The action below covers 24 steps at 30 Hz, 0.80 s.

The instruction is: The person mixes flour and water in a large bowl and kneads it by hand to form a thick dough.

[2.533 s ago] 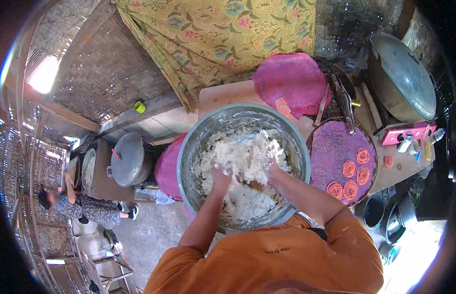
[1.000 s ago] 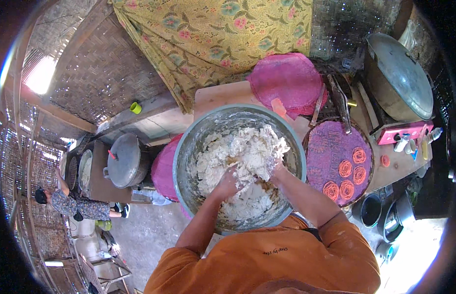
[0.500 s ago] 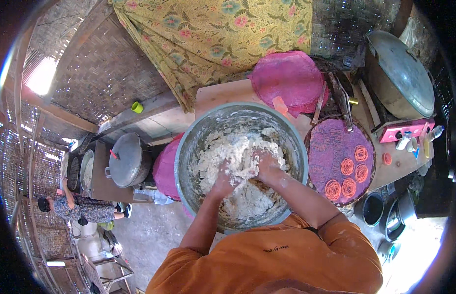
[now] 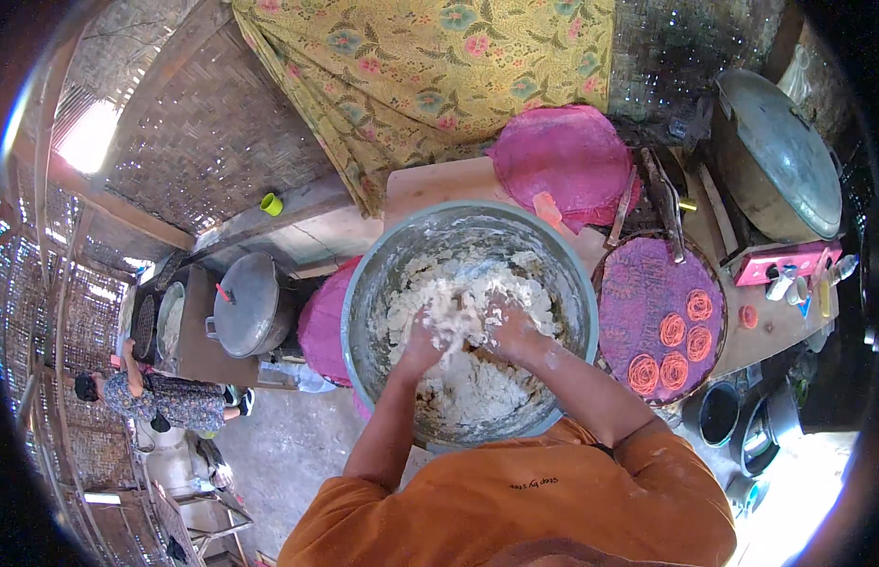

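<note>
A large grey basin point(image 4: 591, 312) stands in front of me, its inner wall smeared with flour. In it lies a heap of pale, floury, crumbly dough point(image 4: 482, 395), partly loose and partly in clumps. My left hand point(image 4: 426, 344) is sunk into the left part of the heap, its fingers curled round a whitish clump. My right hand point(image 4: 509, 333) grips dough just to the right of it, with the wrist angled inward. Flour coats both hands, and dough covers most of the fingertips.
Right of the basin, a round purple-covered tray point(image 4: 638, 293) bears several orange noodle-like coils. Pink round cloth-covered trays point(image 4: 562, 156) lie behind it. A big lidded pot point(image 4: 780, 156) stands far right, another lidded pot point(image 4: 246, 302) left. A person point(image 4: 175, 397) stands at far left.
Both hands have shifted slightly within the dough, and the clump between them has moved and loosened. The whole view has drifted a little. The hands remain in the basin.
</note>
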Each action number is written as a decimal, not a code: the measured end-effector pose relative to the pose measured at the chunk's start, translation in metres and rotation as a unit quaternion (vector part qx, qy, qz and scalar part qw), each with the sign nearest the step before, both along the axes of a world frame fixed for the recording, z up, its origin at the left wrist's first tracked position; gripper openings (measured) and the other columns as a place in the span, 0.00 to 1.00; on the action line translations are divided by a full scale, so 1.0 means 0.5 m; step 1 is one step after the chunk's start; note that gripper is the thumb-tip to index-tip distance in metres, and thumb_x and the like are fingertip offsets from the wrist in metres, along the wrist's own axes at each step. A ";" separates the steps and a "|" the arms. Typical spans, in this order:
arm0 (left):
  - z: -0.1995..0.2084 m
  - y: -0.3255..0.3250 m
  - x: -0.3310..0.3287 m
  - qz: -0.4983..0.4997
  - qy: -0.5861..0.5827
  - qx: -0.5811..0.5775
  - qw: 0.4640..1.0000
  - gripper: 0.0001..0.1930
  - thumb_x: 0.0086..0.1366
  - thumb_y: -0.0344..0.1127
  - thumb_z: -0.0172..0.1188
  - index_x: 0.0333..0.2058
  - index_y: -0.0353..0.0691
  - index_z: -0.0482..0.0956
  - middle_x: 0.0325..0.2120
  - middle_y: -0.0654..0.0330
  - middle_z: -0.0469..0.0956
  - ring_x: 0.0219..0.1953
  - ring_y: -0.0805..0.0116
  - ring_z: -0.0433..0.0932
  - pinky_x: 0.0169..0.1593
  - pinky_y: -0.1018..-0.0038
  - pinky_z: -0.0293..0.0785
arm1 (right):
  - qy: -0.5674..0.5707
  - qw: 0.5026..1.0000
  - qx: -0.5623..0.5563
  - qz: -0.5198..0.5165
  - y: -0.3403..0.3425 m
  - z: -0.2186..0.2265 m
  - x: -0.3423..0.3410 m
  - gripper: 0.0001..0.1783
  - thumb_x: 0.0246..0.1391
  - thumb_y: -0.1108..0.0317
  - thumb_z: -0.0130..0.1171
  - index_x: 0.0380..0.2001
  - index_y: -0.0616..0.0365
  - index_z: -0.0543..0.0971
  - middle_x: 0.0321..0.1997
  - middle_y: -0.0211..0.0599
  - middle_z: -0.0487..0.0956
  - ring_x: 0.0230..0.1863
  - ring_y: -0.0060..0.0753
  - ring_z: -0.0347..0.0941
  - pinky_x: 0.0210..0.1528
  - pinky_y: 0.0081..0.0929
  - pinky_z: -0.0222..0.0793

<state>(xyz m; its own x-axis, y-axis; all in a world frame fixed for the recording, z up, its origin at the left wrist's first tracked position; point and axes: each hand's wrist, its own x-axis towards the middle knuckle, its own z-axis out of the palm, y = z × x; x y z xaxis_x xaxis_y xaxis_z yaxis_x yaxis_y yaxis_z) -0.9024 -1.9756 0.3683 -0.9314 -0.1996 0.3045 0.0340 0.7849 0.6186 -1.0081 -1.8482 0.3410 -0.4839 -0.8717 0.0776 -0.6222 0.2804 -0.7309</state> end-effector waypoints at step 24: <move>-0.053 -0.031 0.042 0.212 0.069 -0.019 0.975 0.17 0.46 0.30 0.46 0.39 0.38 0.67 0.36 0.55 0.68 0.42 0.58 0.62 0.47 0.66 0.52 | -0.241 0.940 -0.228 -0.079 -0.009 -0.036 -0.046 0.21 0.44 0.66 0.41 0.45 0.55 0.59 0.48 0.33 0.60 0.49 0.33 0.54 0.52 0.29 0.43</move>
